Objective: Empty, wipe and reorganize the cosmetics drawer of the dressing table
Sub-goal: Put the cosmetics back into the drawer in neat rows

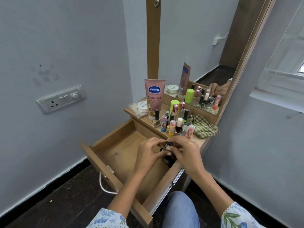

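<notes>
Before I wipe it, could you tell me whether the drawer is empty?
Not quite: the drawer is open, with small bottles inside.

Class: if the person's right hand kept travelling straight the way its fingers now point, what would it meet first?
The right hand points leftward at the small dark bottle it pinches; beyond that, probably the left hand, though depth is unclear.

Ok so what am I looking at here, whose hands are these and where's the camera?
The camera sits on a person's head, looking down at their own two hands; there is no machine. The left hand and right hand together pinch a small dark-capped bottle above the open wooden drawer, where a few dark bottles remain. On the dressing table top stand a pink Vaseline tube, many little bottles, a white jar and a checked cloth. The mirror repeats them.
</notes>
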`<state>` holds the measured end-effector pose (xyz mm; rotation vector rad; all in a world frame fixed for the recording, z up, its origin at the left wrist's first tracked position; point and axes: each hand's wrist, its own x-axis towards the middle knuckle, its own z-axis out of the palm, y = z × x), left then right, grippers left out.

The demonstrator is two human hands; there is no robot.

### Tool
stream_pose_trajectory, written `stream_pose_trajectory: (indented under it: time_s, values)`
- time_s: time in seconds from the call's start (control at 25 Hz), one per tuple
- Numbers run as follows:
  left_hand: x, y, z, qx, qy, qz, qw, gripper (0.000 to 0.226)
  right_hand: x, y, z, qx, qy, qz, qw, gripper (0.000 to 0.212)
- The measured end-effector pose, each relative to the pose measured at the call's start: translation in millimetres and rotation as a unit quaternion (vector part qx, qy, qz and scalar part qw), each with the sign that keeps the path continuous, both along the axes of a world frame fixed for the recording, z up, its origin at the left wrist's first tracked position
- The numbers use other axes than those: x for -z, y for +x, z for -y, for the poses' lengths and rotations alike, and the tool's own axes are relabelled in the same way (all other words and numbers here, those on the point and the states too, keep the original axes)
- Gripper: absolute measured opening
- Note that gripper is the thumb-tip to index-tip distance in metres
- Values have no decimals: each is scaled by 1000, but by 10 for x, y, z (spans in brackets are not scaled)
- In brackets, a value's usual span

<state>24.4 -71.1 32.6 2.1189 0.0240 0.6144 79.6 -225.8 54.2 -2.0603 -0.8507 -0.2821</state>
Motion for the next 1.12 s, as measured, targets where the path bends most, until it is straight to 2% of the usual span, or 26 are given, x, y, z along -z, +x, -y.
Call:
stream_pose_trajectory:
  time_s: [0.08,0.16,0.36,0.48,0.76,1.12]
  values:
    - [10,17,5,-33,17,33,999,29,14,-10,-68,-7,3,-3,1000,25]
    - [58,34,-39,-81,29,18,996,25,42,-4,-83,3,14,-14,1000,23]
    - [241,155,-194,-143,-25,-164,976,31,112,41,110,56,31,-39,997,16]
    - [333,248,-223,-140,-32,-221,965,32,136,63,227,80,25,-43,996,14]
    - [422,352,-172,-130,-59,-208,968,23,191,55,288,84,9,-45,995,16]
    - [485,358,-150,-82,18,-197,977,33,191,26,288,94,11,-56,994,14]
